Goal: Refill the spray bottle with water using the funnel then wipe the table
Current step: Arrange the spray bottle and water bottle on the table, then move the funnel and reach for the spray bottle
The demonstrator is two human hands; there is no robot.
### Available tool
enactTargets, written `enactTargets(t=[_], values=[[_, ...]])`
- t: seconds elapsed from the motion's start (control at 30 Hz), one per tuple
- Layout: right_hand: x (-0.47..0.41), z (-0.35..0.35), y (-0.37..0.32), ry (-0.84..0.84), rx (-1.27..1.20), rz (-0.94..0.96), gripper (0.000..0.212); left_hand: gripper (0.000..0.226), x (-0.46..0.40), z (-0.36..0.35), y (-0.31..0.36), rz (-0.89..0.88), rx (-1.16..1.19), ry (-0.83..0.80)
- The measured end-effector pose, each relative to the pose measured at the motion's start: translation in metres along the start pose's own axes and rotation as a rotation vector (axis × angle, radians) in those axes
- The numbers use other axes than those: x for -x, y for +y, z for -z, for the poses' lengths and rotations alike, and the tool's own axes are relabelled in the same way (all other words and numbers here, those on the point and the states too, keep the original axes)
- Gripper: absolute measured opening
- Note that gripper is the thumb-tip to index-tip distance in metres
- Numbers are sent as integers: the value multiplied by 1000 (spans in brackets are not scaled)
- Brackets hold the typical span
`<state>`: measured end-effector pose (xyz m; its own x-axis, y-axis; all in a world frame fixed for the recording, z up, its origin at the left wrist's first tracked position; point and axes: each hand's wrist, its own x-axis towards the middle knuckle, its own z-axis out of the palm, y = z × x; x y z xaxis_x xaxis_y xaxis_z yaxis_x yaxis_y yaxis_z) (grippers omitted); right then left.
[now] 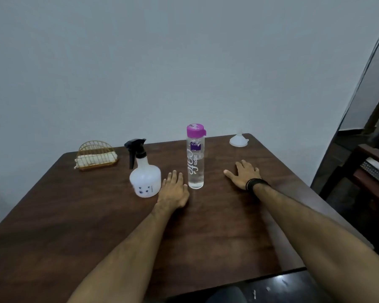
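Note:
A white spray bottle (144,178) with a black trigger head stands on the brown wooden table (96,215). To its right stands a tall clear water bottle (195,162) with a purple cap. A white funnel (239,139) sits upside down near the far right corner. A folded cloth (95,159) lies in a gold wire holder at the far left. My left hand (174,189) rests flat on the table between the two bottles, holding nothing. My right hand (244,173), with a black wristband, lies flat to the right of the water bottle.
A plain wall rises right behind the table. Dark furniture (372,169) stands to the right of the table's right edge. A dark floor or seat shows beyond the table's near edge at the bottom right.

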<state>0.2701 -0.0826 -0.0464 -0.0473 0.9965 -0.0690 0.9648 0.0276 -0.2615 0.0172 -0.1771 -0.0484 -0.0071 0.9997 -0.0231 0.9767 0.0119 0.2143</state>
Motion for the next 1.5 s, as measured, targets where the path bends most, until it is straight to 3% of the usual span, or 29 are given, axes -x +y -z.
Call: enactTargets(t=[0.17, 0.43, 0.53, 0.6, 0.73, 0.8, 1.2, 1.5], values=[[-47, 13, 8, 26, -113, -48, 87, 59, -27, -6, -3, 18, -19, 4], [-121, 34, 0, 234, -706, -202, 98, 57, -35, -14, -7, 27, -27, 50], [-140, 36, 1, 269, -804, -223, 103, 57, -35, -17, -7, 28, -33, 59], [-148, 37, 3, 271, -778, -182, 98, 57, -34, -17, -7, 29, -37, 68], [-154, 32, 2, 265, -535, -93, 64, 57, -34, -18, -7, 28, -45, 60], [-149, 29, -1, 280, -499, -77, 59, 57, -33, -19, -7, 33, -43, 58], [-63, 8, -14, 294, -455, 28, 50, 58, -32, -16, -7, 31, -30, 41], [12, -18, -21, 312, -411, 120, 55, 57, -4, -8, -3, 24, 9, 67]])
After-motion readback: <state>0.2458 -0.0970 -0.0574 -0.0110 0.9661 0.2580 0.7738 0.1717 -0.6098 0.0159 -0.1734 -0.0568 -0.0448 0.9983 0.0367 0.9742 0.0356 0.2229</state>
